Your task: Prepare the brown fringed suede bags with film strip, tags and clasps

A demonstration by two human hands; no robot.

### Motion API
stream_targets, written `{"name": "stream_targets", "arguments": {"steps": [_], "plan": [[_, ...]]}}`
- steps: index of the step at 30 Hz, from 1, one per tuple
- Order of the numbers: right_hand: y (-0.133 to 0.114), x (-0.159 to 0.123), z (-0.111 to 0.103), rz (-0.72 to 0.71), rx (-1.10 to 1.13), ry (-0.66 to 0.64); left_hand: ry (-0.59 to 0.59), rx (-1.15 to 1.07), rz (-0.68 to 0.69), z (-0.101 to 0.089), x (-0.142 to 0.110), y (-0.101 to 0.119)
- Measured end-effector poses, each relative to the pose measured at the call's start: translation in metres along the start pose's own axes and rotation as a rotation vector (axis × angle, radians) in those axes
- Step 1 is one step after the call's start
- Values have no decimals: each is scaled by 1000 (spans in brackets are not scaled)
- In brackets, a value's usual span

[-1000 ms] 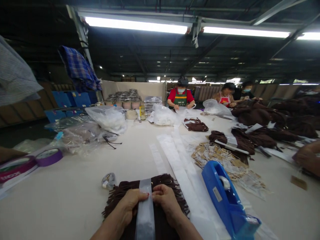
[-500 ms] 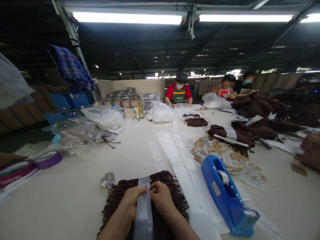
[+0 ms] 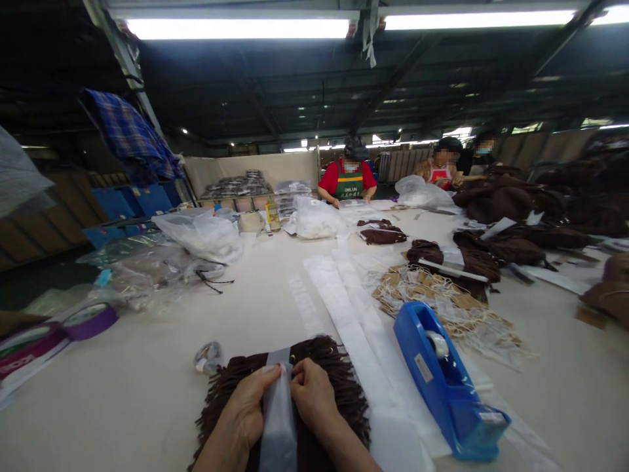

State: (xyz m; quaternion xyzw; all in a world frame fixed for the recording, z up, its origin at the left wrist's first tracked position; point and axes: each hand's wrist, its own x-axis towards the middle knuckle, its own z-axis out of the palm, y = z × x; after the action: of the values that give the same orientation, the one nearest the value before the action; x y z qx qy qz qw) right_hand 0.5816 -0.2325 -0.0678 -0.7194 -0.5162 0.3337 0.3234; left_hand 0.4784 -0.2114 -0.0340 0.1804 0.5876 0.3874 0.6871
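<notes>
A dark brown fringed suede-like piece (image 3: 344, 380), with small metal eyelets along its far edge, lies flat in front of me. Down its middle runs a translucent plastic strip (image 3: 278, 432). My left hand (image 3: 246, 403) grips the strip from its left side, thumb pressed on top. On the other side, the bent fingers of my right hand (image 3: 313, 393) are pinched together at the strip's right edge; whether tape is between them is too small to see. A small clear packet with something metallic inside (image 3: 209, 358) lies just beyond the fringe's left corner.
To the right stands a blue tape dispenser (image 3: 442, 387), beside long white plastic strips (image 3: 354, 328). Corded tags (image 3: 432, 295) and brown fringed bundles (image 3: 472, 259) lie beyond. Purple tape rolls (image 3: 93, 322) and clear bags (image 3: 152, 272) are left. Co-workers (image 3: 348, 180) sit across the table.
The plastic strip looks lifted and folded up more between my hands, its far part now showing apart beneath. My hands stay close together at the same spot; the view has shifted slightly.
</notes>
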Motion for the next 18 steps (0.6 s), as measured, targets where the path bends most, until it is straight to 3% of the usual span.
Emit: {"name": "stream_targets", "arguments": {"steps": [8,18], "plan": [[-2,-3,0,-17,-37,6,-40,-1,-15,-1,-5,7],[7,2,3,1,119,-28,-148,-25,150,-18,-36,4]]}}
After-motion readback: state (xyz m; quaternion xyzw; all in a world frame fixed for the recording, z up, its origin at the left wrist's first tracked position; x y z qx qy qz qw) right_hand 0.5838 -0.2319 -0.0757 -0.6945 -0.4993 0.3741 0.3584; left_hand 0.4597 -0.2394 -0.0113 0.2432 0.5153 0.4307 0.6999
